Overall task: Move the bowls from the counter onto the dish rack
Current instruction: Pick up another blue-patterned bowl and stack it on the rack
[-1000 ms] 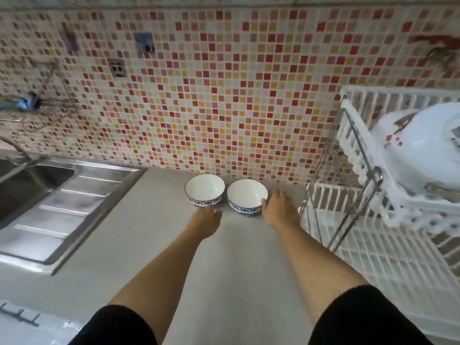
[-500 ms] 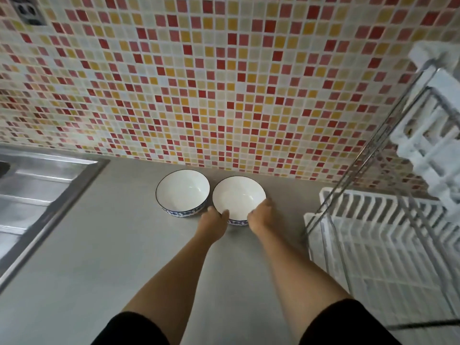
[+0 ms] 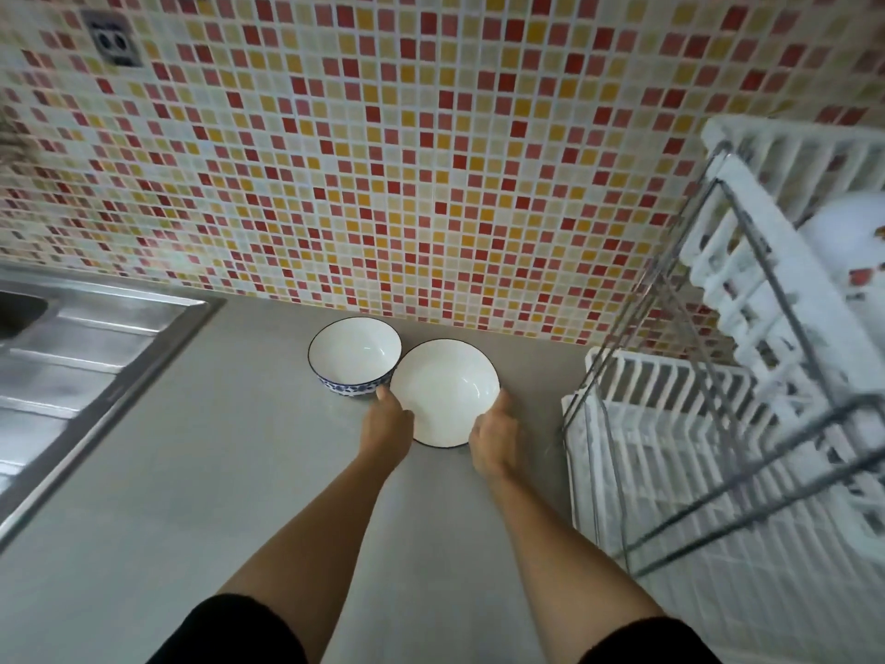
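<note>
Two white bowls with dark rims and blue patterned sides are by the tiled wall. The left bowl (image 3: 353, 354) stands on the grey counter (image 3: 201, 472). The right bowl (image 3: 443, 388) is raised and tilted toward me, held from both sides: my left hand (image 3: 387, 426) grips its left edge and my right hand (image 3: 498, 436) grips its right edge. The white two-tier dish rack (image 3: 670, 424) with a metal frame stands to the right of the bowls.
A steel sink with a ribbed drainboard (image 3: 72, 357) fills the left side. A white dish with red marks (image 3: 847, 242) lies in the rack's upper tier. A wall socket (image 3: 112, 38) sits high on the mosaic wall.
Both hands closed on the right bowl's edges and lifted it off the counter, tilting it toward me. The view has shifted closer and slightly right.
</note>
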